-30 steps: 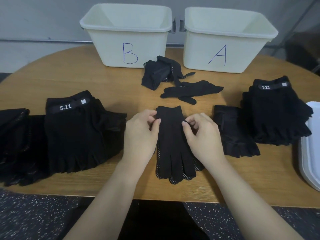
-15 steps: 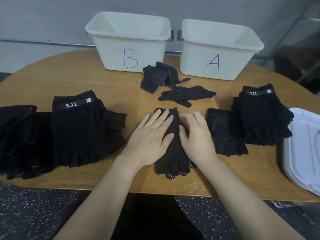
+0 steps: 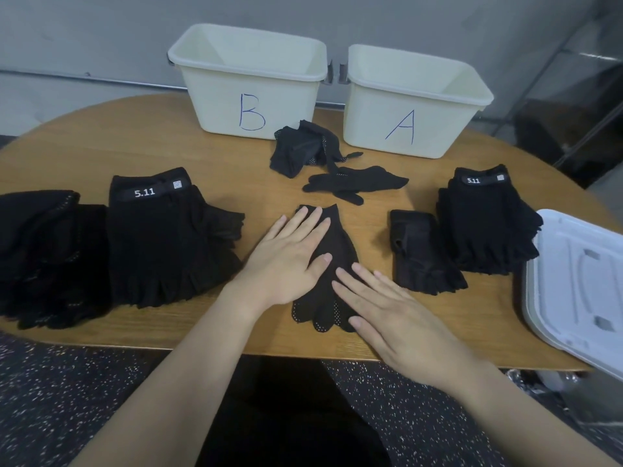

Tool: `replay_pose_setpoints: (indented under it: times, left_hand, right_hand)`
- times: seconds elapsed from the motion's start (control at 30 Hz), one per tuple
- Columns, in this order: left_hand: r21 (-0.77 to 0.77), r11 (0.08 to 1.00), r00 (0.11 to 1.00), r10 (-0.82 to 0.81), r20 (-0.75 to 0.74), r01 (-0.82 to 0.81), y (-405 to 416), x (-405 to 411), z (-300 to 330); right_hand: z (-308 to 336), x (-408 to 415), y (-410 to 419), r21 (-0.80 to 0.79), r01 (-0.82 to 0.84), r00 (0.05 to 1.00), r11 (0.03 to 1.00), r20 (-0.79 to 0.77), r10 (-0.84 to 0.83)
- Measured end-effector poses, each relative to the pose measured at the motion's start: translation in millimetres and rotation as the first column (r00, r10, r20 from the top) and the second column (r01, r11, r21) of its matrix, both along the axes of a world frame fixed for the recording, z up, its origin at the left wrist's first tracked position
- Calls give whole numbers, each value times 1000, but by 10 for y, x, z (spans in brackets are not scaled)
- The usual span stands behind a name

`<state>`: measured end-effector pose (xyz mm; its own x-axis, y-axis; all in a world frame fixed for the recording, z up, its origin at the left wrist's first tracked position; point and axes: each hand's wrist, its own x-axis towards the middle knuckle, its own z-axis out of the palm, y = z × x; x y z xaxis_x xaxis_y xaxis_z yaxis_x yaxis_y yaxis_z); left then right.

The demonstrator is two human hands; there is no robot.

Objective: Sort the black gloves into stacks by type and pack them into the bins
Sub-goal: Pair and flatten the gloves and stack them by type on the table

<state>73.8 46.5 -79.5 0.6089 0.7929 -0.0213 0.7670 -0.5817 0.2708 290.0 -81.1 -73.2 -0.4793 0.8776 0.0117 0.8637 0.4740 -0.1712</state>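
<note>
Sorting workstation, likely workshop or storeroom: wooden table [image 3: 101, 136], 2 hand-lettered plastic bins [image 3: 215, 106] [image 3: 438, 136], bulk stacks of gloves [image 3: 161, 244], plain grey wall [image 3: 84, 35], speckled floor [image 3: 67, 399].

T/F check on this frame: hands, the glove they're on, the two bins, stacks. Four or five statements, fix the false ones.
1. Both hands lie flat on the dotted glove: left hand, right hand. True.
2. The left hand pinches the cuff. False: its fingers are straight, with no grip.
3. Bin B stands left of bin A. True.
4. Gloves show above the bins' rims. False: none visible there.
5. Both 5.11 stacks sit on the table. True.
</note>
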Motion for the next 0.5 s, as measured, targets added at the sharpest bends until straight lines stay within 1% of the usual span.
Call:
replay_pose_setpoints:
  times: [0.1, 0.2, 0.3, 0.4, 0.5]
  left_hand:
    - [-5, 1000, 1000, -4, -14, 4, -14, -3, 21]
    - [-10, 1000, 1000, -11, -23, 10, -14, 2, 31]
    - [0, 1000, 1000, -15, 6, 15, -37, -6, 36]
    - [57, 996, 994, -78, 78, 73, -174, -66, 65]
    - [66, 988, 988, -146, 45, 143, -379, -154, 61]
  right_hand:
    - [-25, 34, -102, 16, -36, 999, 999, -9, 36]
    - [-69, 37, -153, 92, -54, 998, 994, -10, 55]
    - [-112, 41, -179, 186, -44, 996, 982, -72, 58]
    - [-145, 53, -221, 275, -19, 988, 961, -143, 60]
    - [-165, 60, -222, 285, -22, 984, 958, -163, 71]
